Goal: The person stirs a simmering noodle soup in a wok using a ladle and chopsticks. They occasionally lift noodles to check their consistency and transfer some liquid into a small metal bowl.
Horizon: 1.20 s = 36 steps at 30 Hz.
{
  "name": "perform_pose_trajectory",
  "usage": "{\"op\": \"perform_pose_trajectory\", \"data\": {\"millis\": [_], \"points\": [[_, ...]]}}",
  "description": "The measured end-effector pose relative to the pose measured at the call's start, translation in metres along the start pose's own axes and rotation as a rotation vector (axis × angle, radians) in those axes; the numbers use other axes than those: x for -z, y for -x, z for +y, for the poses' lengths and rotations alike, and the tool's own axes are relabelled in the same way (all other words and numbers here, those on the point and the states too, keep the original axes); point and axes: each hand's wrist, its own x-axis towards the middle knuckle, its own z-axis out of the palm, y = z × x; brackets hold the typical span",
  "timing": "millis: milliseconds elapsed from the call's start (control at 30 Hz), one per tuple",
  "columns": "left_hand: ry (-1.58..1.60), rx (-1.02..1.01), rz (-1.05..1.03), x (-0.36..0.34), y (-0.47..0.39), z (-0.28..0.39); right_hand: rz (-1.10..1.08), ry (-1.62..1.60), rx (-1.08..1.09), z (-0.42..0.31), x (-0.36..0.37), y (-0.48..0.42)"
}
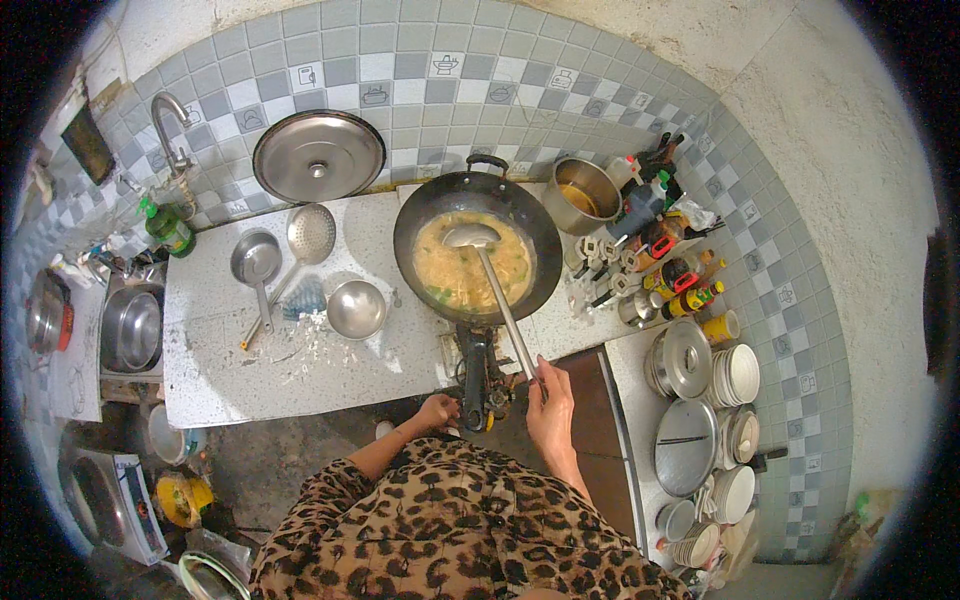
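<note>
My right hand (551, 405) is closed around the handle of a long metal ladle (504, 296). The ladle's bowl rests in a yellowish soup (450, 266) with green bits, inside a black wok (541, 281). One long black handle (475, 382) of the wok points toward me, and a loop handle is on its far side. My left hand (439, 412) hangs low beside the long handle, apart from it. Its fingers are curled, and nothing shows in them. The burner under the wok is mostly hidden.
Left on the counter (225, 382) are a metal bowl (356, 310), a blue cloth (304, 298), a skimmer (311, 234) and a small saucepan (256, 259). A lid (319, 157) leans on the tiles. Right stand a pot (581, 196), sauce bottles (694, 298) and stacked bowls (742, 375).
</note>
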Motion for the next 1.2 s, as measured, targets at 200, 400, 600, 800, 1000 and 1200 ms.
{"op": "perform_pose_trajectory", "data": {"millis": [200,400,600,800,1000,1200], "points": [[-0.016,0.08,-0.006,-0.018,0.019,0.034,0.012,0.017,-0.007,0.005,0.001,0.002],[-0.093,0.089,0.014,-0.029,0.034,0.057,0.004,0.025,-0.022,0.006,0.001,0.001],[-0.217,0.039,0.027,-0.038,0.053,0.083,0.004,0.034,-0.024,0.01,0.0,0.0],[-0.214,0.021,-0.035,-0.029,0.048,0.081,-0.013,0.039,-0.058,0.014,-0.004,0.0],[0.118,0.105,-0.109,-0.005,-0.005,0.007,-0.102,0.215,-0.045,0.005,-0.009,-0.013],[0.264,0.238,-0.247,0.01,-0.017,0.013,-0.305,0.222,-0.195,0.016,0.0,-0.032]]}}
